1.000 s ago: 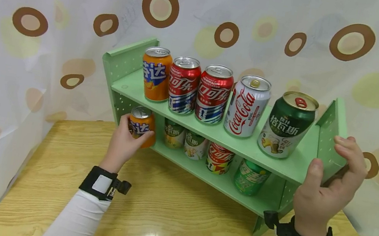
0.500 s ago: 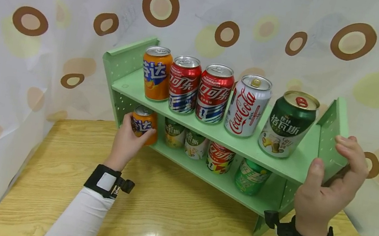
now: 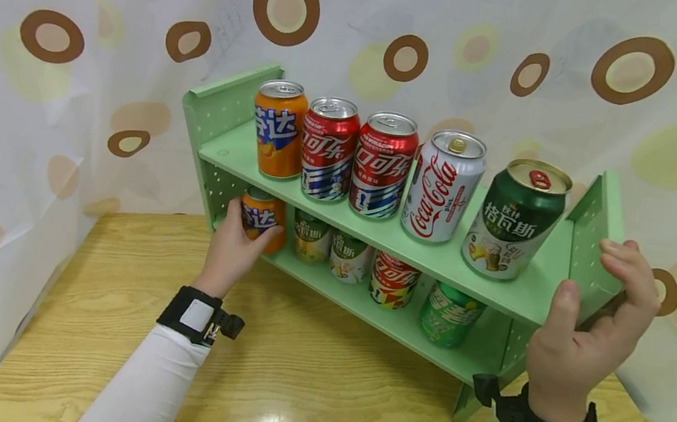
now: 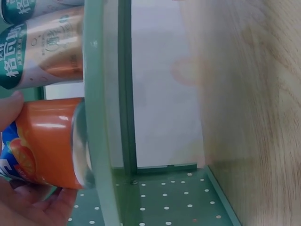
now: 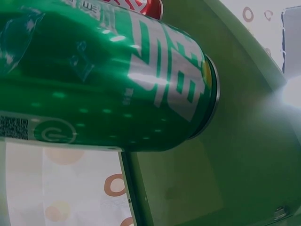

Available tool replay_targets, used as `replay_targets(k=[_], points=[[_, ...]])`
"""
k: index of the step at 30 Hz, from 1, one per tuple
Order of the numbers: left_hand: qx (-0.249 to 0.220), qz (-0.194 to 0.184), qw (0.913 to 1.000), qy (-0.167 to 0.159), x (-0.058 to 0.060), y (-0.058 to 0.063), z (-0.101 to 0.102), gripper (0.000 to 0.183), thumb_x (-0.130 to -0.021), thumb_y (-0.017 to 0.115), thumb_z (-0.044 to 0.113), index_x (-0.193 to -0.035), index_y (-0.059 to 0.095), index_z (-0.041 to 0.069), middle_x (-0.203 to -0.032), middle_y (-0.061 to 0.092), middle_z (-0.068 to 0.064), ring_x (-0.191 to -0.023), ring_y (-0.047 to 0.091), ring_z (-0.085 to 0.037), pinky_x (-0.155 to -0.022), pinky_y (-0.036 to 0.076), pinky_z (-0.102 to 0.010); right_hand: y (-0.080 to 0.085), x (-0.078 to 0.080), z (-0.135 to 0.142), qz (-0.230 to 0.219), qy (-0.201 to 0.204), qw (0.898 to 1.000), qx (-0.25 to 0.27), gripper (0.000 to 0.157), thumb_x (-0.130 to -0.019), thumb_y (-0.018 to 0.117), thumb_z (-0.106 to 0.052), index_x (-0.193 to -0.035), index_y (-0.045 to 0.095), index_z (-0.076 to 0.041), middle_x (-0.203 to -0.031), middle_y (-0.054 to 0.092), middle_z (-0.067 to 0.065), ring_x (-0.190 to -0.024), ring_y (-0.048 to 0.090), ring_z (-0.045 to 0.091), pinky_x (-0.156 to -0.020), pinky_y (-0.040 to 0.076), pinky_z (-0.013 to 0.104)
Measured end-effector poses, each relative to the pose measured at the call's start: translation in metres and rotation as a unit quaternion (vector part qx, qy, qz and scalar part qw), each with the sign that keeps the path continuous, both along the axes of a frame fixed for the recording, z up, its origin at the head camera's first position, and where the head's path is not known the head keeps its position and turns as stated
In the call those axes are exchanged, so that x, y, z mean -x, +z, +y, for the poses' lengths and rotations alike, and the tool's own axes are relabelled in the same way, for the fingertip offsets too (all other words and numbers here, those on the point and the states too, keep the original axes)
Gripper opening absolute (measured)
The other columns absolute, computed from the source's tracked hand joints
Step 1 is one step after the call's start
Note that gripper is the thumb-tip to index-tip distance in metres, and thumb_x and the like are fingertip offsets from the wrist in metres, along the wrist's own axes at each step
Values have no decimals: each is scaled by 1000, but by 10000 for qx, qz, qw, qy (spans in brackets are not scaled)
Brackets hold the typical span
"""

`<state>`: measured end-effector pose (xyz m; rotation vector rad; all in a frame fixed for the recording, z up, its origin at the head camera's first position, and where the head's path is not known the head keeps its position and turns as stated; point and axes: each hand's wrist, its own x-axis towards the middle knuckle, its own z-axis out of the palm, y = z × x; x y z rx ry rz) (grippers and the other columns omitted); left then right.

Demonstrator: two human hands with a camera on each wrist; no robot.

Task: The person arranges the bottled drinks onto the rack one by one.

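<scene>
My left hand (image 3: 231, 249) grips an orange soda can (image 3: 272, 221) at the left end of the lower level of the light green two-level shelf (image 3: 336, 222). In the left wrist view, thumb and fingers lie on opposite sides of this orange can, whose base is right at the shelf's front lip. At the right end, my right hand (image 3: 588, 342) holds the shelf's end panel (image 3: 597, 232), thumb in front and bent fingers around its outer side. A green can (image 5: 94, 84) fills much of the right wrist view, standing on the lower level.
Above stand another orange can (image 3: 280, 134), two red cola cans, a white Coca-Cola can (image 3: 442, 191) and a dark green can (image 3: 514, 222). More cans, including a red one (image 3: 394, 281), line the lower level. The shelf stands on a wooden table (image 3: 284, 374) before a patterned curtain.
My left hand has moved the orange can back and slightly right, from the shelf's front edge further onto the lower level. My right hand stays at the end panel.
</scene>
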<state>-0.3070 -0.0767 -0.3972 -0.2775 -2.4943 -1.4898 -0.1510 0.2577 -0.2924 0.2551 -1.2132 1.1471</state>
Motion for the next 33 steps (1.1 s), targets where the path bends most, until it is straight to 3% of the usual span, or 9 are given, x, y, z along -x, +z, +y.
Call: replay_targets(k=[24, 33], points=[[87, -29, 9990, -446, 20, -4, 0, 82, -98, 72, 33, -156, 23, 2, -147, 49, -25, -134, 52, -40, -114, 43, -56, 1, 0, 0, 11, -70, 10000, 11, 21, -82, 54, 0, -100, 54, 11, -114, 62, 15, -123, 53, 30, -127, 25, 46], [-49, 86, 9973, -723, 24, -4, 3, 83, -100, 70, 28, -160, 17, 7, -154, 43, -21, -141, 47, -37, -118, 40, -53, 1, 0, -1, 44, -75, 10000, 13, 20, -83, 54, 0, -100, 55, 10, -113, 62, 14, -122, 53, 30, -127, 25, 46]])
